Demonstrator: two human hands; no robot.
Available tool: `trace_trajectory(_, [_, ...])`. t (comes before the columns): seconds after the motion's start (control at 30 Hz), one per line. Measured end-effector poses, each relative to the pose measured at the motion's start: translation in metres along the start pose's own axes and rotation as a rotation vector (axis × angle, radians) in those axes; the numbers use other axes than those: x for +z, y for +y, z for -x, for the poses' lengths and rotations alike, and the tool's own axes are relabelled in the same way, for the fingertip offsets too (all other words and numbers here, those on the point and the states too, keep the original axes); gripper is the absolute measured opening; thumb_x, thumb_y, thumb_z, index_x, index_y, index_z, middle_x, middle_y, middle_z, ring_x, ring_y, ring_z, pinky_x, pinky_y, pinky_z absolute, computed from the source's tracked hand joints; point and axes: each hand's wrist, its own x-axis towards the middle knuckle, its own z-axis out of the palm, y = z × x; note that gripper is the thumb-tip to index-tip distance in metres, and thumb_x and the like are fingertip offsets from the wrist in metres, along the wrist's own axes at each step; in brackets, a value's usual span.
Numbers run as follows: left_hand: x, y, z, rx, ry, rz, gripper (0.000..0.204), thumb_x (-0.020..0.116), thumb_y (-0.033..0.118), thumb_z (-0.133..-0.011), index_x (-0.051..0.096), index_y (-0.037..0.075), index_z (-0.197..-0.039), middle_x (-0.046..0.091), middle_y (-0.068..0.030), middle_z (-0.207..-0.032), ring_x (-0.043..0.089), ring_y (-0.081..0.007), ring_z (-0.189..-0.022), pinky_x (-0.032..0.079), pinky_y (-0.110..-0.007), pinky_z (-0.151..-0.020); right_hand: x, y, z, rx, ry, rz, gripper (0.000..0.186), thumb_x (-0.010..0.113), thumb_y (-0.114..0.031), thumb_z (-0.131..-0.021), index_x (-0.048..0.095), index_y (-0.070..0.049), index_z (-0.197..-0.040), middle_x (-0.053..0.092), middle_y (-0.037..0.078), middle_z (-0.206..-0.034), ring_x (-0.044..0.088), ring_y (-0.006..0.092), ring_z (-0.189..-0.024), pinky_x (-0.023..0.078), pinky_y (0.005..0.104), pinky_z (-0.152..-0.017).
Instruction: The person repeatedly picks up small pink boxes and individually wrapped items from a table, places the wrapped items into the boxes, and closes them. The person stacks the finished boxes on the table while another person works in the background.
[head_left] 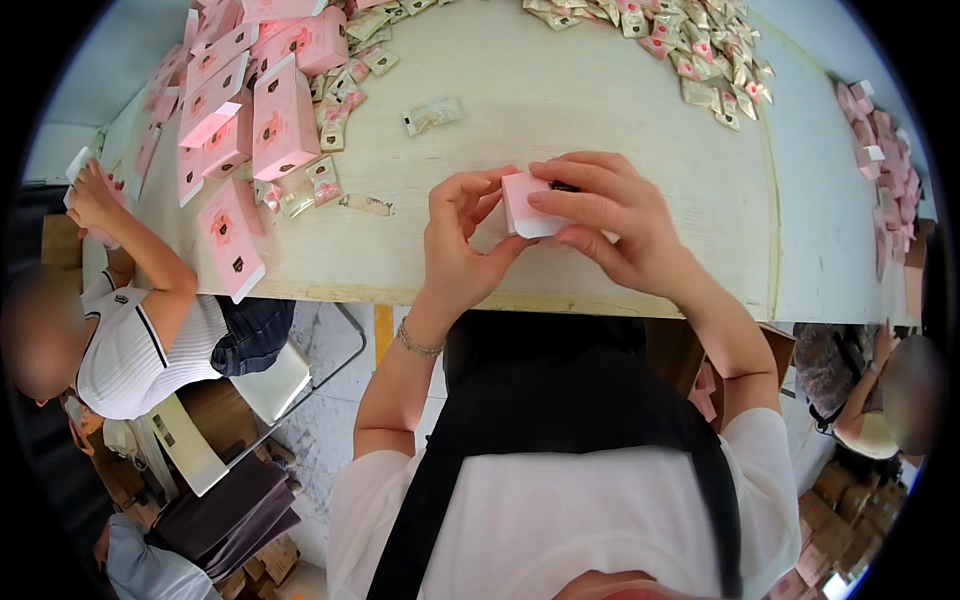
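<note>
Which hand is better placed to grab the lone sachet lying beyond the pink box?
Left, probably. The lone sachet lies up-left of the small pink box; the left hand is nearer, while the right hand covers the box.

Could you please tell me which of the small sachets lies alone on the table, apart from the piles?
The pale sachet lying by itself mid-table, above the left hand, between both heaps.

One head-worn fisheye view looks steeply down over the wearer's chest onto the table (560, 90), close above both hands; table edges bend toward the rim, from nine to three o'clock.
</note>
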Motion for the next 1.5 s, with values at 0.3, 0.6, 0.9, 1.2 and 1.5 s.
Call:
trace_trajectory(0.3, [0.0,0.001,-0.001,-0.056,0.02,0.097,0.072,0.077,-0.011,-0.07,0.032,0.009,-0.123,0.05,-0.0146,-0.126,0.053,-0.0265,-0.121,0.05,-0.044,-0.098,-0.002,-0.001,-0.007,-0.063,-0.041,0.072,0.039,0.075,-0.008,-0.07,0.068,-0.013,-0.108,0.06,0.008,-0.123,0.058,0.0306,-0.103,0.05,0.0409,-0.081])
trace_trajectory(0.6, [-0.047,0.023,-0.051,0.245,-0.287,-0.72,0.074,0.089,0.022,-0.064,0.048,0.006,-0.124,0.049,-0.0111,-0.132,0.051,-0.0316,-0.122,0.045,-0.042,-0.101,0.007,0.006,0.026,-0.087,0.165,0.415,0.048,0.073,-0.003,-0.063,0.066,-0.007,-0.11,0.06,0.01,-0.123,0.059,0.0348,-0.102,0.052,0.0396,-0.083])
trace_trajectory(0.9, [-0.207,-0.015,-0.106,-0.472,0.17,-1.504,0.101,0.079,0.057,-0.062,0.037,0.005,-0.139,0.056,-0.0251,-0.125,0.057,-0.0398,-0.114,0.048,-0.049,-0.091,-0.117,-0.068,0.322,0.979,0.492,1.315,0.031,0.063,-0.009,-0.084,0.066,-0.008,-0.115,0.062,0.011,-0.124,0.06,0.0323,-0.109,0.048,0.0413,-0.092])
trace_trajectory(1.2, [-0.164,-0.007,0.0,0.317,0.855,-0.174,0.087,0.074,0.021,-0.081,0.02,0.001,-0.147,0.039,-0.0121,-0.138,0.044,-0.0247,-0.126,0.044,-0.038,-0.098,-0.027,0.019,0.04,0.323,0.145,0.476,0.049,0.072,-0.001,-0.076,0.059,-0.008,-0.123,0.06,0.011,-0.125,0.055,0.032,-0.117,0.046,0.0409,-0.096])
trace_trajectory(1.5, [-0.173,-0.015,0.025,-0.209,0.181,-0.462,0.084,0.087,0.007,-0.063,0.041,-0.003,-0.134,0.05,-0.0107,-0.132,0.051,-0.0261,-0.118,0.035,-0.041,-0.107,0.14,0.204,-0.27,0.169,0.056,0.638,0.048,0.051,0.0,-0.076,0.057,-0.007,-0.123,0.059,0.019,-0.122,0.052,0.0344,-0.117,0.045,0.0427,-0.097])
